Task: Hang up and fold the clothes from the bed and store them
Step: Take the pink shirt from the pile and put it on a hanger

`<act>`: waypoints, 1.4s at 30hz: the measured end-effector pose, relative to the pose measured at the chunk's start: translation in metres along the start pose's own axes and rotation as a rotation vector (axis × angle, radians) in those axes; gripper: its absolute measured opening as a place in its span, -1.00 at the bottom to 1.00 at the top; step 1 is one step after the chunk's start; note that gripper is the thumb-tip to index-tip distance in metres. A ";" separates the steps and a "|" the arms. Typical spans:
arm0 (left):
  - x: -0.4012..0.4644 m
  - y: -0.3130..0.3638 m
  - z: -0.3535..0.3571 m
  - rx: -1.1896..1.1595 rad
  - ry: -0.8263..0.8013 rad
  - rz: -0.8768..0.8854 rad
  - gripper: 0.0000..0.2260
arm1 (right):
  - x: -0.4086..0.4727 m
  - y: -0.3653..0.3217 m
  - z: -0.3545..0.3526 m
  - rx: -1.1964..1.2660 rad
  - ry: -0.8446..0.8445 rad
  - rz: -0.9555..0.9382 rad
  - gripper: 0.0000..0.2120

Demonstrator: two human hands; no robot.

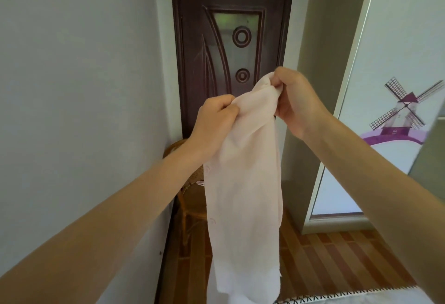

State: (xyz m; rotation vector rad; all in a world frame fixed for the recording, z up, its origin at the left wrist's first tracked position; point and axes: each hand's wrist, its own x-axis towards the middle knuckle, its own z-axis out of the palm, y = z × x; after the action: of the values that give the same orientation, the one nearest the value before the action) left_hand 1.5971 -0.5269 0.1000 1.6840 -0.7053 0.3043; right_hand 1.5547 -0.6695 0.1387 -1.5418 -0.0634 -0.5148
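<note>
The pink shirt (243, 183) hangs long and straight down in front of the door (231, 46), with the left hand (214, 120) and the right hand (296, 101) both pinching its top, close together, the right one higher.

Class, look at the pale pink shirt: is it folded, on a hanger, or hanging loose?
Hanging loose: both hands pinch the pale pink shirt at its top; no hanger shows.
</note>
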 end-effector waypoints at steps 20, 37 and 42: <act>0.246 -0.165 0.069 0.035 0.024 -0.047 -0.76 | 0.276 0.113 -0.035 0.052 -0.101 0.029 -0.90; 0.371 -0.273 0.100 -0.221 -0.182 -0.198 -0.75 | 0.411 0.176 -0.043 0.023 0.128 0.092 -0.91; 0.410 -0.325 0.122 -0.234 -0.268 -0.446 -0.76 | 0.446 0.174 -0.053 0.170 0.222 0.070 -0.67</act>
State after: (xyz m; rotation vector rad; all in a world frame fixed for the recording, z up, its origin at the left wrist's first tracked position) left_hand 2.0906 -0.7303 0.0412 1.6186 -0.5158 -0.3126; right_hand 1.9998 -0.8533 0.1322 -1.3094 0.1146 -0.6061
